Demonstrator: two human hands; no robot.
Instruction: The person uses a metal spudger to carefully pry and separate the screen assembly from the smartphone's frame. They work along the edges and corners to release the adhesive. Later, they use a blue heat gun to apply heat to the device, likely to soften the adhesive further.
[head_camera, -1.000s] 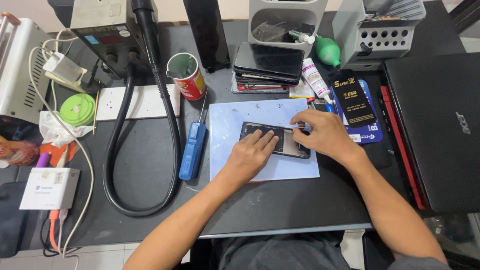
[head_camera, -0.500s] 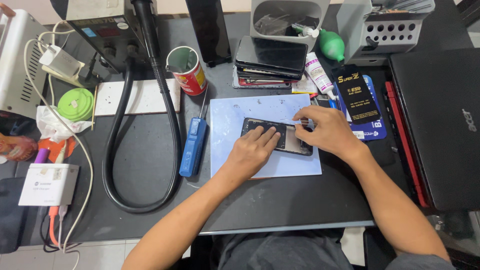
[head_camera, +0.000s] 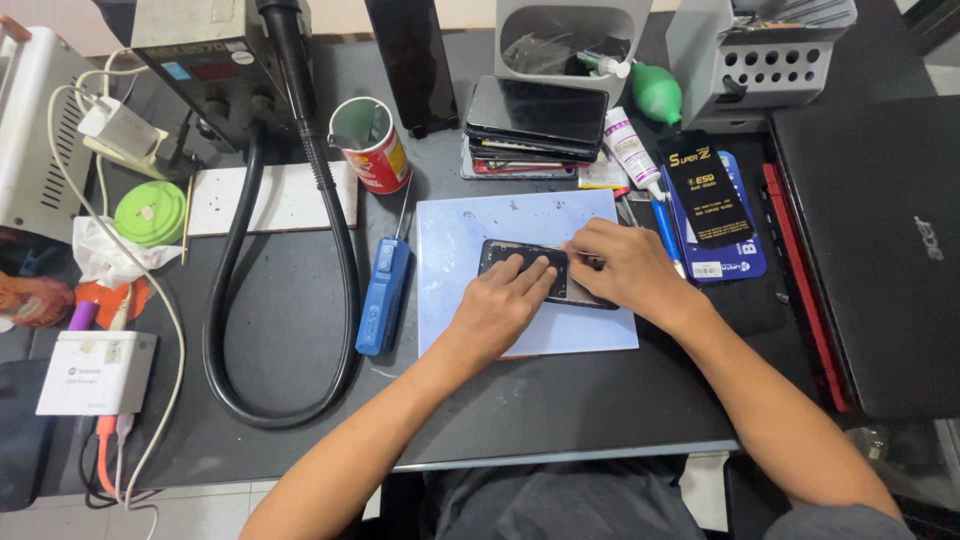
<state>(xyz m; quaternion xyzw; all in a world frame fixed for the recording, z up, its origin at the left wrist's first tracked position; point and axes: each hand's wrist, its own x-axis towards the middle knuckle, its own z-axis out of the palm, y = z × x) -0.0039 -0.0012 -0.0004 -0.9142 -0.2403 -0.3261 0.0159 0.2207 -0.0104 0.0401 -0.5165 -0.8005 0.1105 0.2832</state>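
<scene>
your left hand: fingers flat, pressing down on the dark phone | your right hand: curled over the phone's right end, fingertips pinched together there, can't tell on what | phone: lying on the pale blue mat, mid-desk

phone: dark, glossy | mat beneath phone: pale blue, smooth, matt, speckled | screwdriver beside mat: blue plastic handle, thin metal shaft | counter: dark grey, matt | hose beyond screwdriver: black, rubbery
</scene>
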